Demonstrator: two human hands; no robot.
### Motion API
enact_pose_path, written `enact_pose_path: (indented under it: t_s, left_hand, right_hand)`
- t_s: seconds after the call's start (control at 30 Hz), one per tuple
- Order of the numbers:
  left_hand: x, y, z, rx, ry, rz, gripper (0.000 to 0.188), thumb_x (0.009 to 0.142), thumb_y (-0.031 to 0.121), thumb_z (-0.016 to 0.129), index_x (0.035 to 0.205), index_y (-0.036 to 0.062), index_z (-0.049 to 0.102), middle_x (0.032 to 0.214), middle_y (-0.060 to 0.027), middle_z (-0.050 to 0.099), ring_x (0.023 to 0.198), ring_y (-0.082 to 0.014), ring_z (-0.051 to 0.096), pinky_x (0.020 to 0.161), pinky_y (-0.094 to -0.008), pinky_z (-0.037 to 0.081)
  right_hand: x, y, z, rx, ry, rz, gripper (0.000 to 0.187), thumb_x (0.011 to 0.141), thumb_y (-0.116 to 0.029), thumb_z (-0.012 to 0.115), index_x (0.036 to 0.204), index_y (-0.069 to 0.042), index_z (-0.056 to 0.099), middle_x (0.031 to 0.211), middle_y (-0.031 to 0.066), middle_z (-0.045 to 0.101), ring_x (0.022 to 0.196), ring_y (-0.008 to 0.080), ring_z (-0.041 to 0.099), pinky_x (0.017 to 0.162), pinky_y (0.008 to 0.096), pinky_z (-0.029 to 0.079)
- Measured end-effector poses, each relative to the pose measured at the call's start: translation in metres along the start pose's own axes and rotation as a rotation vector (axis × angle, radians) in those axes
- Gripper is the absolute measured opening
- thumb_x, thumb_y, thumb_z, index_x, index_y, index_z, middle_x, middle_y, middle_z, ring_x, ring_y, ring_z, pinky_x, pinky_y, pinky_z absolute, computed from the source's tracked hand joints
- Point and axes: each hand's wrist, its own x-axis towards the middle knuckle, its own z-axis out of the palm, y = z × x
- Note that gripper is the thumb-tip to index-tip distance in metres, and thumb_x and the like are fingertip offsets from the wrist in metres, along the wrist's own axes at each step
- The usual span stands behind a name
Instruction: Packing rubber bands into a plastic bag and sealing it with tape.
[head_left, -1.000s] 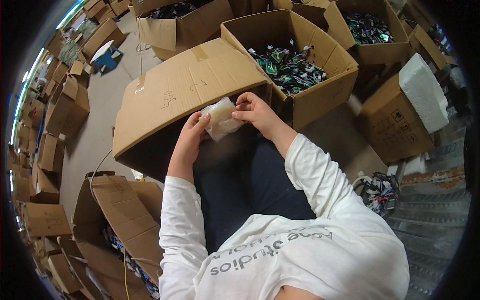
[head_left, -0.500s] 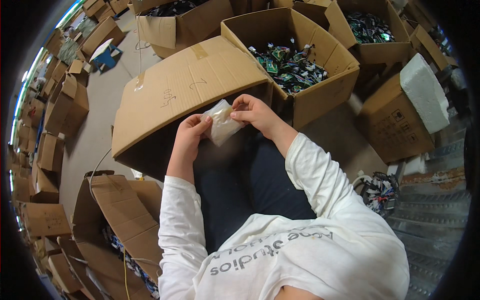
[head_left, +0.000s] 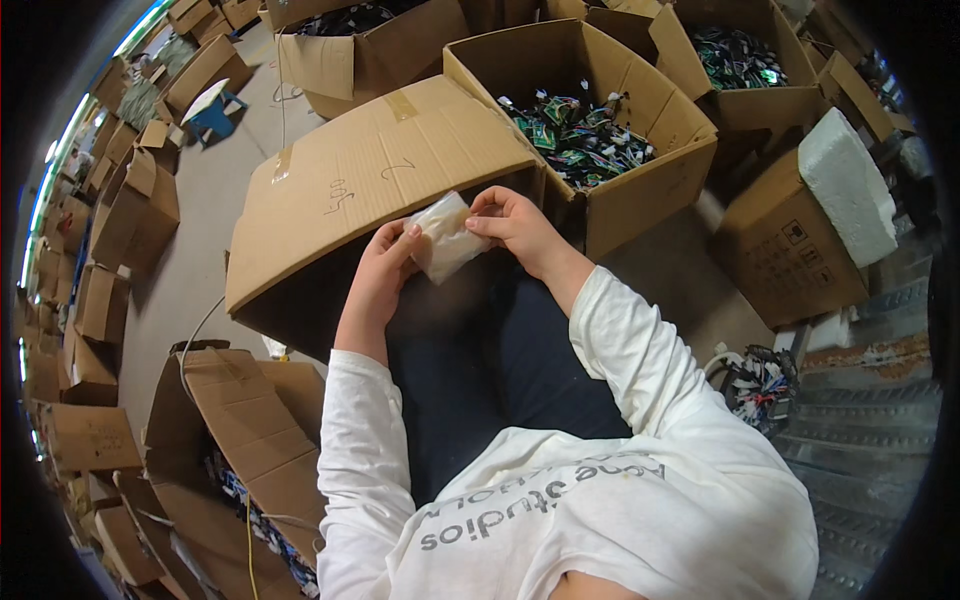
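Between my hands, above my lap, is a small whitish translucent plastic packet (head_left: 443,240). What is inside it shows only as a pale, blurred shape. My left hand (head_left: 387,257) pinches its left edge, with the thumb on top. On the other side my right hand (head_left: 512,228) grips the upper right edge between thumb and fingers. Just beyond both hands lies a large cardboard box (head_left: 390,150) on its side, its dark mouth toward my knees.
An open cardboard box (head_left: 655,185) behind my right hand holds green circuit boards with wires (head_left: 575,135). A carton (head_left: 790,245) with white foam (head_left: 848,190) stands at right. Lower left is another open box (head_left: 240,410). A blue stool (head_left: 212,112) stands on the floor at upper left.
The packet has shifted slightly up and to the right and looks flatter. Both hands keep their pinch, the right fingers slightly moved along the edge.
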Motion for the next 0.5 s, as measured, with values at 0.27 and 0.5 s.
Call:
enact_pose_path:
  t_s: [0.27,0.5]
  left_hand:
    - [0.008,-0.005,-0.013,0.136,-0.106,-0.043,0.045,0.102,0.037,0.070,0.129,0.0015,0.064,0.112,-0.0055,0.072,0.097,-0.0150,0.069,0.088,-0.0309,0.054]
    - [0.014,-0.013,-0.023,0.103,-0.092,0.001,0.032,0.101,0.027,0.072,0.121,0.0018,0.069,0.104,-0.0039,0.074,0.089,-0.0133,0.069,0.080,-0.0290,0.054]
  right_hand:
    - [0.004,0.000,0.003,0.142,0.036,-0.001,0.019,0.095,-0.009,0.077,0.105,-0.011,0.061,0.096,-0.0002,0.067,0.083,0.0101,0.062,0.073,0.0263,0.051]
    - [0.003,-0.004,0.009,0.094,0.006,0.058,0.019,0.095,-0.009,0.077,0.104,-0.013,0.060,0.092,-0.0022,0.067,0.083,0.0087,0.062,0.074,0.0246,0.050]
